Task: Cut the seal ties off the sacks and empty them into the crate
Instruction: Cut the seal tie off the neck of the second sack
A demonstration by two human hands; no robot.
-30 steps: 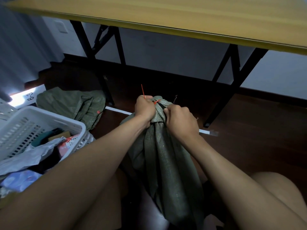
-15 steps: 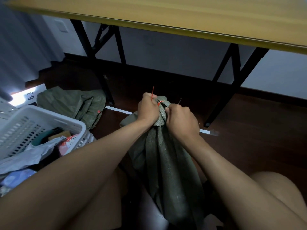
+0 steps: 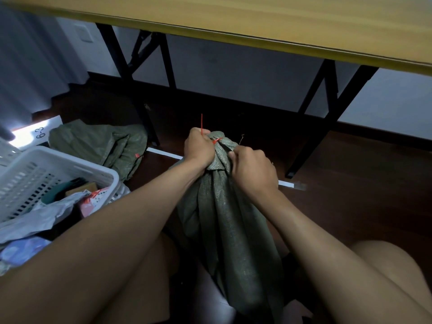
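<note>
The green woven sack (image 3: pixel 229 220) stands between the person's knees on the dark floor (image 3: pixel 350 195), in front of the near edge of the yellow surface (image 3: pixel 257 22). Its long axis runs nearly upright, leaning a little away from the person, with the gathered neck pointing up and toward the wall. The red seal tie (image 3: pixel 217 141) is cinched round that neck, its free tail sticking almost straight up past the knuckles.

The left hand (image 3: pixel 198 150) is closed tight round the neck just below the tie, fingers curled into the fabric, and the tail rises from its grip. The right hand (image 3: pixel 252 169) is also clenched, gripping the bunched cloth on the other side of the neck, thumb pressed against the folds. Whether it holds a cutting tool cannot be told; none is visible.

The tie is not yet off, so the risks sit right at the neck. Both hands are touching the place where a blade would go, so a slip could catch a finger or slice the weave instead of the plastic. Pulling hard could also tear the neck, or jerk the sack over and spill its contents onto the floor.

The white crate (image 3: pixel 58 169) waits at the left, near the sack but apart from it, already holding parcels, with an emptied sack (image 3: pixel 98 143) lying crumpled behind it.
</note>
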